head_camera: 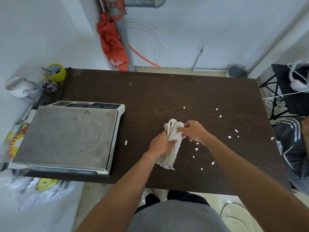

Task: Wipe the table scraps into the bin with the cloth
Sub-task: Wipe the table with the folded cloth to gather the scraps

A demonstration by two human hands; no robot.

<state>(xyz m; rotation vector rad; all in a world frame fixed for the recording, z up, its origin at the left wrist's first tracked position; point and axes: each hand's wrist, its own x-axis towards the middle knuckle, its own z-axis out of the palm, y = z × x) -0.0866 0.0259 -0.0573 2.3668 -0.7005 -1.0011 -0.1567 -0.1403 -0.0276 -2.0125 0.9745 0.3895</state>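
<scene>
A crumpled white cloth [172, 148] is held over the middle of the dark brown table [167, 91]. My left hand [161, 144] grips its middle from the left. My right hand [194, 131] pinches its upper end from the right. Several small white paper scraps [196, 149] lie scattered on the table to the right of the cloth, and one scrap [125, 142] lies to its left. A round bin [236, 72] with a dark liner stands on the floor beyond the table's far right corner.
A large weighing scale [66, 136] fills the table's left side. A yellow tape roll [56, 72] and a white kettle [18, 87] sit at the far left. A black folding stand [287, 91] and another seated person [291, 148] are on the right.
</scene>
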